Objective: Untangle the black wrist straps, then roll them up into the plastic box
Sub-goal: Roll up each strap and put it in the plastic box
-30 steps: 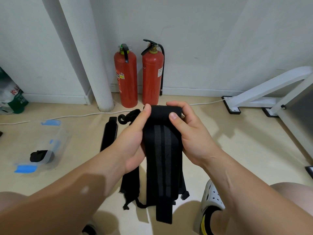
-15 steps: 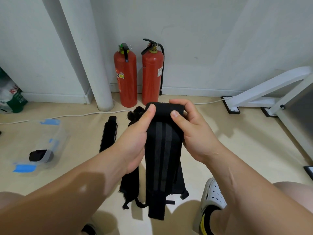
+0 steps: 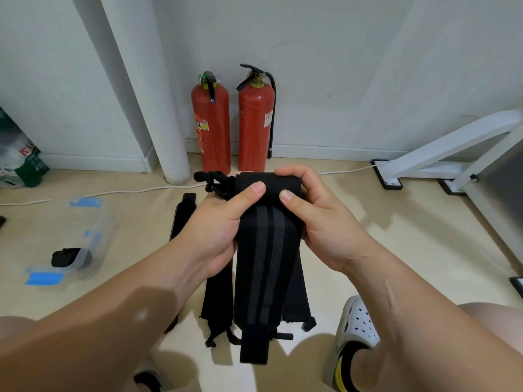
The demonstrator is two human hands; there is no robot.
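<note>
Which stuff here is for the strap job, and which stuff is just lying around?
For the job: striped strap, gripped by the left hand and right hand; loose strap on the floor; plastic box; rolled strap inside it.

Just lying about: red fire extinguishers; white cable; green bag; white frame.

Rolled top of black grey-striped wrist strap (image 3: 266,250) thicker, hanging tail slightly shorter; left hand (image 3: 218,230) thumb shifted right toward right hand (image 3: 319,222).
</note>
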